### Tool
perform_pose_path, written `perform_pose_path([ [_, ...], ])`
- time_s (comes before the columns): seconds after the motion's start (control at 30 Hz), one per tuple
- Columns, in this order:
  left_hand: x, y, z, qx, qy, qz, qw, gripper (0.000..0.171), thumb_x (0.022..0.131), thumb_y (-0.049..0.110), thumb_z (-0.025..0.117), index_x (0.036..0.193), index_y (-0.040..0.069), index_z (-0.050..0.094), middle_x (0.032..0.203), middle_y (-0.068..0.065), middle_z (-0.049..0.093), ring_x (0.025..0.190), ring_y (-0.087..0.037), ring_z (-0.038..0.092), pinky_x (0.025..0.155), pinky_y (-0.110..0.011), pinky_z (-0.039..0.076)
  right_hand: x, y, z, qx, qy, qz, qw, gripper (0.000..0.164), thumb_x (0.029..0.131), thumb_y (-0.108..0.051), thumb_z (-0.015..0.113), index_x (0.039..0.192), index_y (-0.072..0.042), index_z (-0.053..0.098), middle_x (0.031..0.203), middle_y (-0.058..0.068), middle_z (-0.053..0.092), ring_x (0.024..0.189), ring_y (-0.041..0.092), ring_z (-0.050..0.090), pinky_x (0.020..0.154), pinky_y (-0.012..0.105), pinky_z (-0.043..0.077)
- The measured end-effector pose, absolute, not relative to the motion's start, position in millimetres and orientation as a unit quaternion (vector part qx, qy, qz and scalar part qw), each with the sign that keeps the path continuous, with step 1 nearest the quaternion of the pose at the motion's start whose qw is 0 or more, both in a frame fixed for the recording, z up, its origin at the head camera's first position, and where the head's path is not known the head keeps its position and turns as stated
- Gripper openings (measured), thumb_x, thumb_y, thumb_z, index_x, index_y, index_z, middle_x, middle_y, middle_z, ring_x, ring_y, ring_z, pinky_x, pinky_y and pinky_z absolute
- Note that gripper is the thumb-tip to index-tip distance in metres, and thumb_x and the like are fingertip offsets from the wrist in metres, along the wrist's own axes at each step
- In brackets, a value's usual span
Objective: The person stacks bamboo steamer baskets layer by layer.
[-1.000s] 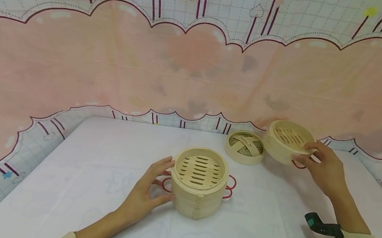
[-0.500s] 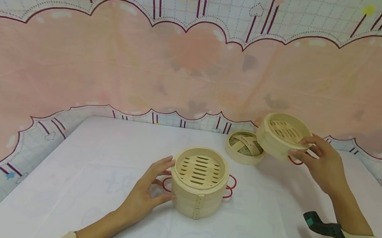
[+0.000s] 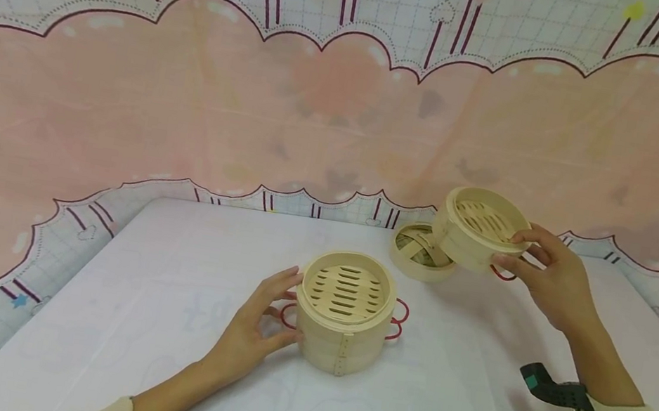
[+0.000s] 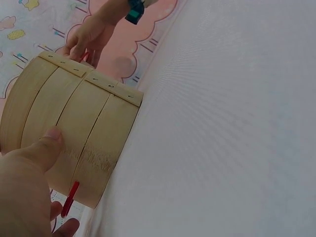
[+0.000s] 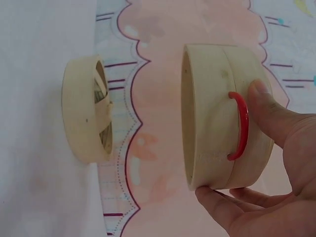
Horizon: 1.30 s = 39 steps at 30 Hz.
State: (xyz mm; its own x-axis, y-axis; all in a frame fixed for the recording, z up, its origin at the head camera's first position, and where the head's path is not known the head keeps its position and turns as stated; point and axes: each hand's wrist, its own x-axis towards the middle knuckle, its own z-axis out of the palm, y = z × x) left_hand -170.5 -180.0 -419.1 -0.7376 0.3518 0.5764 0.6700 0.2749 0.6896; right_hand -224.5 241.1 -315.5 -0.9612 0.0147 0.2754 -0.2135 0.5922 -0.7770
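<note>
Two stacked bamboo steamer baskets (image 3: 340,346), with a slatted floor on top and red loop handles on both sides, stand on the table. My left hand (image 3: 246,335) holds the stack's left side, thumb on the front wall (image 4: 52,140) and fingers near the red handles. At the back right, my right hand (image 3: 560,286) grips another bamboo steamer basket (image 3: 471,244) by its rim, raised and tilted. In the right wrist view the thumb presses that basket's wall (image 5: 212,118) beside its red handle (image 5: 243,126). A woven bamboo lid (image 3: 419,268) lies just behind and left of it.
A white cloth (image 3: 223,232) covers the table. Behind it hangs a pink and white patterned curtain (image 3: 222,111). The right wrist wears a dark strap with a small camera (image 3: 558,389).
My right hand has lifted its basket a little higher and moved it left, so that it now overlaps the lid in view. The left hand and the stack stay put.
</note>
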Motion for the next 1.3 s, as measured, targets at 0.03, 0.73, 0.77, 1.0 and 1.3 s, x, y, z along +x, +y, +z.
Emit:
perform_pose_path([
  [0.03,-171,-180,-419,-0.326,-0.783,-0.505,0.159,0.082,0.076,0.006,0.080,0.146,0.014,0.037,0.152,-0.004,0.030,0.116,-0.020,0.049,0.079,-0.036,0.051,-224,240,-315,0.059,-0.882,0.450,0.128,0.049,0.085,-0.038,0.072,0.115,-0.007,0.050,0.154,0.013,0.024,0.129,0.045,0.037,0.070,0.008,0.043],
  [0.73,-172,-180,-416,-0.316,-0.784,-0.514,0.146,0.082,0.076,0.006,0.080,0.146,0.015,0.037,0.151,-0.010,0.029,0.116,-0.020,0.049,0.080,-0.034,0.050,-215,209,-300,0.122,-0.850,0.492,0.140,0.036,0.083,-0.016,0.076,0.109,-0.001,0.056,0.145,0.010,0.040,0.123,0.038,0.048,0.075,0.013,0.049],
  [0.77,-172,-180,-415,-0.316,-0.784,-0.515,0.146,0.082,0.076,0.006,0.080,0.146,0.015,0.037,0.151,-0.012,0.029,0.116,-0.020,0.049,0.080,-0.034,0.050,-215,207,-300,0.127,-0.850,0.491,0.140,0.036,0.083,-0.016,0.076,0.109,-0.001,0.056,0.146,0.011,0.040,0.122,0.038,0.048,0.075,0.013,0.049],
  [1.0,-173,-179,-416,-0.313,-0.785,-0.514,0.148,0.081,0.076,0.008,0.080,0.145,0.015,0.038,0.151,-0.013,0.030,0.115,-0.020,0.050,0.080,-0.034,0.050,-214,198,-299,0.158,-0.843,0.498,0.130,0.034,0.082,-0.015,0.077,0.109,-0.003,0.058,0.148,0.013,0.036,0.123,0.042,0.046,0.078,0.015,0.049],
  [1.3,-174,-178,-414,-0.314,-0.783,-0.515,0.151,0.082,0.075,0.006,0.081,0.145,0.013,0.037,0.151,-0.013,0.029,0.116,-0.020,0.049,0.080,-0.036,0.050,-210,182,-294,0.199,-0.824,0.515,0.125,0.030,0.080,-0.008,0.077,0.102,-0.003,0.057,0.146,0.013,0.037,0.121,0.041,0.049,0.082,0.020,0.049],
])
